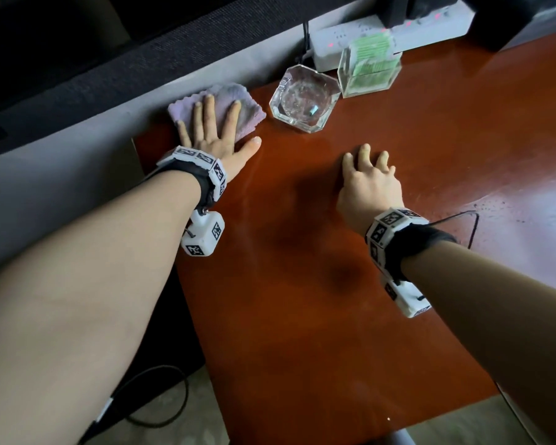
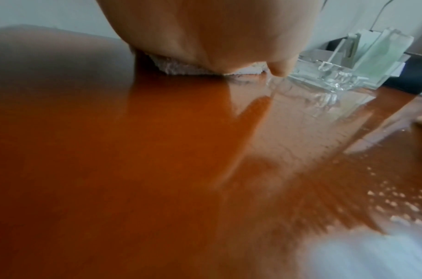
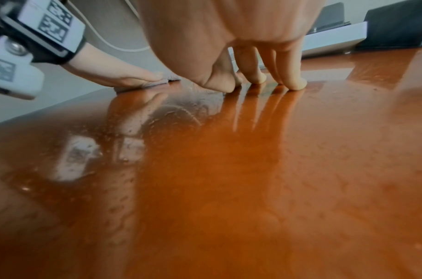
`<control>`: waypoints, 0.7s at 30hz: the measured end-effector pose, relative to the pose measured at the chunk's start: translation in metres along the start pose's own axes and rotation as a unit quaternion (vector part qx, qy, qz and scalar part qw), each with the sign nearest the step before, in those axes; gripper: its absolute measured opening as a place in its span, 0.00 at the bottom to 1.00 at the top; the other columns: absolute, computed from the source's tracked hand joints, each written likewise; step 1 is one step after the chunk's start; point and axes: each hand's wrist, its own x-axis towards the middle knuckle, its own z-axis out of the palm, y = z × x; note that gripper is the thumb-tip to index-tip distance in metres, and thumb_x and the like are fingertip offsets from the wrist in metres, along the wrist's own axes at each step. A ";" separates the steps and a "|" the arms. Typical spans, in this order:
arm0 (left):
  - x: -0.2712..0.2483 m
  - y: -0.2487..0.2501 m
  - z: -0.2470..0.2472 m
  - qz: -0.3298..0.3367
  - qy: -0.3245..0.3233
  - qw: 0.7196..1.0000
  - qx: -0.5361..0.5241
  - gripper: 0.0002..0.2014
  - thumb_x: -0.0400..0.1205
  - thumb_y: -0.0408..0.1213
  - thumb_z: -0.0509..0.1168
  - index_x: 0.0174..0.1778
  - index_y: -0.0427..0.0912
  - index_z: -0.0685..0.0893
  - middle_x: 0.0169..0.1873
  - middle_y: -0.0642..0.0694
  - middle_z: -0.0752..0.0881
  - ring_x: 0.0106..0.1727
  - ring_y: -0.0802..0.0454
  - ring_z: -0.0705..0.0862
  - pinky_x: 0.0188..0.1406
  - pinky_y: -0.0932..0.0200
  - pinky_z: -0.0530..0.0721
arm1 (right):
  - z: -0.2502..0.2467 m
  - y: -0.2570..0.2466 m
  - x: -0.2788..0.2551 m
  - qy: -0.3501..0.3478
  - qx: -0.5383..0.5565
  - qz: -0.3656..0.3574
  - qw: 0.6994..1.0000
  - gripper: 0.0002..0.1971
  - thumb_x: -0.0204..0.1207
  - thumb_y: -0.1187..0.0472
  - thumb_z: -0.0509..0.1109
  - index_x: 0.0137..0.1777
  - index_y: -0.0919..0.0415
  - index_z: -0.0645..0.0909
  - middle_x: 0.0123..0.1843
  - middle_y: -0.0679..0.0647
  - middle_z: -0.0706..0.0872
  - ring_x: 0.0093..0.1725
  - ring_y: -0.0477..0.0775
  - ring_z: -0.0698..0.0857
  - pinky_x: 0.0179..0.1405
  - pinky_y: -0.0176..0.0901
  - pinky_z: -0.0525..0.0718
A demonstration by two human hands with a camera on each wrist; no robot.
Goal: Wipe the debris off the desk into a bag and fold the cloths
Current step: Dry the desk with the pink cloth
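Pressing with fingers spread flat, the left hand (image 1: 217,136) is laid on the cloth (image 1: 238,101) beside the ashtray (image 1: 304,99), while the right hand (image 1: 368,184), apparently loosely curled, is propped fingertips-down on the desk (image 1: 334,300).

You see a pale lilac cloth (image 1: 217,108), a glossy reddish-brown desk (image 1: 302,284), a clear glass ashtray (image 1: 304,99), green sheets in a clear holder (image 1: 369,70), and black-and-white patterned wristbands (image 1: 389,229).

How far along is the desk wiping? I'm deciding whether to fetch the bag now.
Early. In hand: the left hand presses flat on the lilac cloth at the desk's far left corner, while the right hand rests its fingertips on the bare wood. Still left: specks of debris lie on the right side, no bag is in view, and the cloth is not yet folded.
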 end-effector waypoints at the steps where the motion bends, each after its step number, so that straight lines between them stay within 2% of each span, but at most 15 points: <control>1: 0.002 0.003 -0.001 0.011 -0.002 1.000 0.008 0.39 0.81 0.71 0.48 0.86 0.62 0.43 0.87 0.44 0.37 0.87 0.45 0.36 0.82 0.30 0.37 | 0.000 0.000 0.000 0.002 0.000 -0.002 1.000 0.32 0.76 0.61 0.61 0.81 0.65 0.59 0.83 0.67 0.55 0.79 0.79 0.56 0.74 0.73 0.64; 11: 0.020 0.007 -0.005 0.098 -0.007 0.994 0.046 0.39 0.81 0.70 0.50 0.86 0.64 0.44 0.87 0.46 0.38 0.87 0.44 0.38 0.83 0.31 0.38 | 0.004 0.004 0.000 0.007 -0.005 -0.017 1.000 0.33 0.79 0.61 0.58 0.83 0.65 0.55 0.84 0.68 0.52 0.80 0.80 0.54 0.76 0.73 0.61; 16: 0.023 0.008 -0.005 0.111 0.000 0.992 0.059 0.40 0.80 0.71 0.50 0.86 0.63 0.44 0.87 0.44 0.39 0.87 0.43 0.39 0.83 0.31 0.39 | 0.004 0.003 -0.001 0.007 -0.007 -0.020 1.000 0.32 0.80 0.62 0.56 0.84 0.65 0.54 0.84 0.69 0.52 0.79 0.81 0.53 0.76 0.73 0.60; 21: 0.006 0.014 0.000 0.108 0.007 0.993 0.054 0.42 0.80 0.71 0.51 0.87 0.61 0.45 0.87 0.42 0.39 0.87 0.41 0.40 0.82 0.29 0.41 | 0.004 0.003 -0.001 0.004 0.001 -0.019 1.000 0.32 0.79 0.61 0.57 0.83 0.65 0.55 0.84 0.69 0.52 0.79 0.81 0.54 0.76 0.73 0.61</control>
